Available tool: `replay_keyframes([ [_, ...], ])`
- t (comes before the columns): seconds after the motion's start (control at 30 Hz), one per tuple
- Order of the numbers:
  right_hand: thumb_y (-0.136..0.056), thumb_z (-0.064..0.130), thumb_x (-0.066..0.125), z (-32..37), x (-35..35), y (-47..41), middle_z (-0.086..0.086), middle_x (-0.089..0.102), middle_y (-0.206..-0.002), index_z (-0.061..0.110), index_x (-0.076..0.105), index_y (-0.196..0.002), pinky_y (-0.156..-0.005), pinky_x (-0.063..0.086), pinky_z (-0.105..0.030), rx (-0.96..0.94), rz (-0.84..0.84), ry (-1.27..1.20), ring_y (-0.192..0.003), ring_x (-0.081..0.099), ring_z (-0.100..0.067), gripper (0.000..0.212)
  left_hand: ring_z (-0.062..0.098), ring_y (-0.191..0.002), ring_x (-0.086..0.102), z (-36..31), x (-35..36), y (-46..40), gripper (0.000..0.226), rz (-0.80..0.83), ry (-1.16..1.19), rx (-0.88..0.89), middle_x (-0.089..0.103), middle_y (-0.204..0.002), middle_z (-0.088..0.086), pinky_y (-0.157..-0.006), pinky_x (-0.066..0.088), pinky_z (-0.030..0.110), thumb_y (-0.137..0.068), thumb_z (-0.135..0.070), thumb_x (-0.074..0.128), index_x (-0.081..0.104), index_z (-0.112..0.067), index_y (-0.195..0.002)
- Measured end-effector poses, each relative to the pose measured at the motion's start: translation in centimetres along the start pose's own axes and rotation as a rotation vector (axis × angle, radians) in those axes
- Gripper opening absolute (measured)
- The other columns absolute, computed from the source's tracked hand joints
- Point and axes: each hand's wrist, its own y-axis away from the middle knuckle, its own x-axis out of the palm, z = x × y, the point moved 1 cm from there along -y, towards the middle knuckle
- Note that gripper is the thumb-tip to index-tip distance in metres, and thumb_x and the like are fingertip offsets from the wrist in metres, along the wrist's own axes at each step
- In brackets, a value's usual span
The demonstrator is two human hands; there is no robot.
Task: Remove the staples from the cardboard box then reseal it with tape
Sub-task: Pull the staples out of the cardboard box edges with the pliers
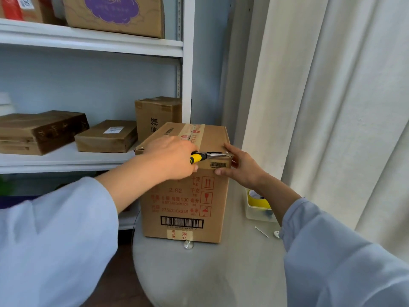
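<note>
A tall brown cardboard box (183,202) with red print and a barcode stands on a round white table (212,273). Printed tape runs across its top. My left hand (170,158) is shut on yellow-and-black-handled pliers (199,157), whose metal jaws reach along the box's top front edge to its right corner. My right hand (239,167) grips that top right corner, thumb on top and fingers on the front face. A staple shows at the top left corner (141,148).
A clear tub (259,212) holding a yellow tape roll (257,199) sits right of the box. A thin metal pin (262,232) lies on the table. White shelves (66,158) with several brown boxes stand left; a pale curtain (332,107) hangs right.
</note>
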Motion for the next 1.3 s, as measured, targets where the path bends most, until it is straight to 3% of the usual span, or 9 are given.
replay_keyframes([
  [0.1, -0.082, 0.025, 0.073, 0.0, 0.1, 0.0, -0.002, 0.041, -0.147, 0.026, 0.021, -0.151, -0.112, 0.035, -0.048, -0.001, 0.000, -0.003, -0.136, 0.040, -0.026, 0.087, 0.024, -0.120, 0.050, -0.2, -0.8, -0.7, 0.054, 0.038, -0.043, 0.067, 0.048, -0.140, 0.002, -0.085, 0.046, 0.033, -0.092, -0.050, 0.050, 0.035, -0.040, -0.143],
  [0.3, -0.083, 0.024, 0.073, -0.1, 0.1, 0.0, -0.002, 0.040, -0.148, 0.026, 0.022, -0.151, -0.112, 0.035, -0.049, 0.000, 0.005, -0.022, -0.136, 0.039, -0.027, 0.086, 0.021, -0.099, 0.058, 0.1, -0.9, -1.3, 0.036, 0.068, -0.048, 0.128, 0.060, -0.120, 0.000, -0.067, 0.046, 0.028, -0.093, -0.044, 0.050, 0.053, -0.037, -0.129],
  [0.5, -0.083, 0.022, 0.073, 0.0, 0.2, 0.0, -0.003, 0.040, -0.148, 0.026, 0.021, -0.151, -0.113, 0.034, -0.049, 0.009, 0.003, -0.026, -0.137, 0.038, -0.027, 0.086, 0.024, -0.102, 0.058, -1.3, 1.5, 0.4, 0.034, -0.123, -0.013, 0.026, 0.060, -0.119, 0.003, -0.070, 0.044, 0.031, -0.094, -0.037, 0.050, 0.052, -0.034, -0.128],
  [0.77, -0.082, 0.019, 0.074, -0.1, 0.3, 0.2, -0.004, 0.046, -0.143, 0.026, 0.023, -0.151, -0.112, 0.035, -0.046, 0.029, -0.014, -0.016, -0.134, 0.042, -0.026, 0.085, 0.027, -0.101, 0.060, -3.0, 3.1, 2.2, 0.036, -0.229, 0.001, -0.076, 0.063, -0.115, 0.006, -0.066, 0.044, 0.032, -0.096, -0.031, 0.047, 0.047, -0.026, -0.131],
  [1.1, -0.083, 0.023, 0.073, 0.1, 0.4, 0.3, -0.003, 0.042, -0.147, 0.027, 0.022, -0.151, -0.112, 0.035, -0.050, 0.009, -0.006, -0.064, -0.136, 0.039, -0.027, 0.086, 0.024, -0.108, 0.056, -0.4, -0.1, -0.4, 0.043, -0.061, -0.162, 0.079, 0.056, -0.128, 0.003, -0.069, 0.046, 0.031, -0.093, -0.040, 0.052, 0.045, -0.036, -0.136],
  [1.3, -0.083, 0.023, 0.073, 0.0, 0.4, 0.2, -0.003, 0.042, -0.147, 0.028, 0.021, -0.152, -0.111, 0.035, -0.050, 0.011, -0.002, -0.061, -0.136, 0.039, -0.027, 0.086, 0.021, -0.096, 0.060, 0.2, -0.5, -0.7, 0.033, -0.056, -0.178, 0.141, 0.062, -0.117, 0.000, -0.060, 0.043, 0.028, -0.094, -0.040, 0.049, 0.053, -0.035, -0.127],
])
